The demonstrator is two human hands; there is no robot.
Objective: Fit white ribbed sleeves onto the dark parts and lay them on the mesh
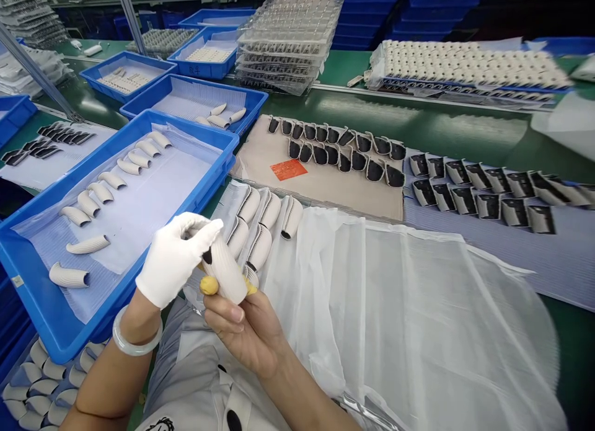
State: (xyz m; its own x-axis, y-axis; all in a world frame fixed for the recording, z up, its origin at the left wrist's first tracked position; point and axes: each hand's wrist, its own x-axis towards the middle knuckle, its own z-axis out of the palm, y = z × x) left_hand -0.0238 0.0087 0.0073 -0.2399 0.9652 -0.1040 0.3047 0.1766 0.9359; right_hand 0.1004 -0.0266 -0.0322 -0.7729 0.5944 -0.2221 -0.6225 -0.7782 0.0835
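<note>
A cream-coloured, ribbed, curved shell (226,273) with a dark inside is held up in front of my body. My left hand (174,257), in a white glove, pinches its upper end between thumb and fingers. Around the lower end are closed the fingers of my right hand (251,328), which is bare apart from yellow finger cots. Just beyond the hands, several similar cream shells (259,245) lie in rows on translucent sheeting. The blue tray (193,198) at the left holds more curved ribbed pieces (101,192) on a white liner.
Translucent sheeting (409,319) spreads over the bench at my right. Dark-lined pieces (344,161) stand in rows on a beige board (356,195) with a red-orange card (289,169). Clear trays (288,46) are stacked behind. Below left sits a container of cream pieces (44,387).
</note>
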